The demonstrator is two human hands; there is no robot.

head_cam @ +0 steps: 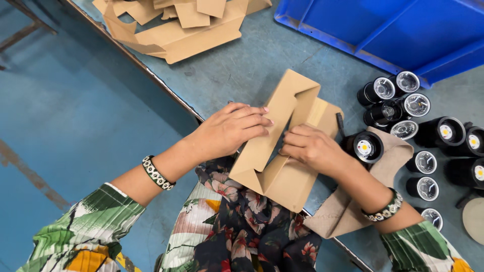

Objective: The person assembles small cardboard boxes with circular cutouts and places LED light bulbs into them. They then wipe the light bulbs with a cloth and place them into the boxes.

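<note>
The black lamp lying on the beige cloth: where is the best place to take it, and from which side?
Take the black lamp around its round body, coming from above. It faces up on the beige cloth, so a grip on the lens would probably smudge it. The right hand is nearest.

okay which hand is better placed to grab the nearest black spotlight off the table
Likely the right hand: it rests on the folded cardboard piece right beside the nearest black spotlight. The left hand presses the cardboard's far side, farther from the lights.
</note>
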